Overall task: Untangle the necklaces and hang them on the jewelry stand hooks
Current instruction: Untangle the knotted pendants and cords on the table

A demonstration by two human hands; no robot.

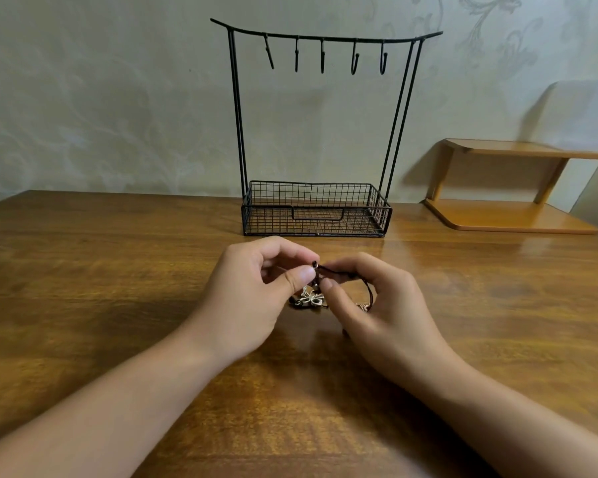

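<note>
pinching the tangled necklaces (316, 291) just above the table (118, 270), the left hand (252, 298) and right hand (377, 305) each grip a strand, probably to tease them apart; the stand's hooks (321, 56) are bare.

We see a pale wall (101, 98) behind, papered with a faint floral scroll pattern, strongest at the upper right. Below it spreads a brown wooden table (83, 270), its glossy top catching soft light. At the far right, against the wall, stands a small two-tier wooden shelf (518, 188), lighter in tone, casting a shadow on the wall.
</note>
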